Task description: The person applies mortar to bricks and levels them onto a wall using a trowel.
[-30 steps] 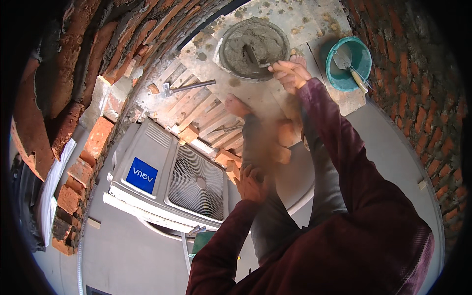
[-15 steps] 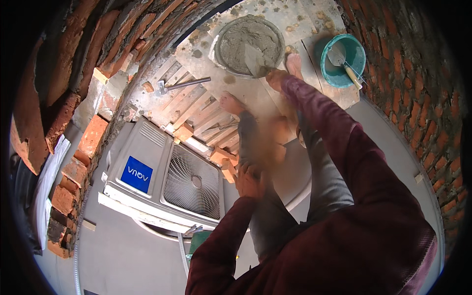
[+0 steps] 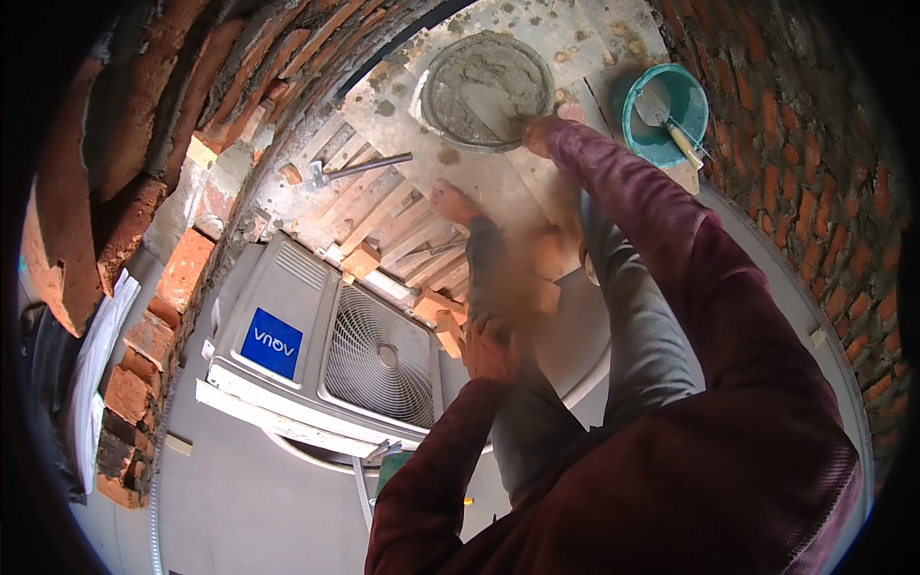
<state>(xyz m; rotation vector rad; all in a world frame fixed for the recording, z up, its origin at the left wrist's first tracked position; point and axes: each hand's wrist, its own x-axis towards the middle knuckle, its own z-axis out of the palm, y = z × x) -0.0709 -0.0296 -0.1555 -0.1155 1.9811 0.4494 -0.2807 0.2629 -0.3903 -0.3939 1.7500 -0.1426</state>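
My right hand is closed round the handle of a trowel at the near right rim of a round tub. The trowel blade lies in the wet grey mortar that fills the tub, and it blends with the mix. The handle is mostly hidden by my fingers. My left hand rests on my left knee, its fingers lying over the trouser leg with nothing visible in them.
A teal bucket holding another trowel stands right of the tub. A hammer lies on wooden slats at left. Nearer sit an outdoor air-conditioner unit and loose bricks. Brick walls rise on both sides.
The trowel blade, which stood out more plainly before, now lies flatter and deeper in the mortar. My right hand has shifted slightly; my left hand stays on the knee.
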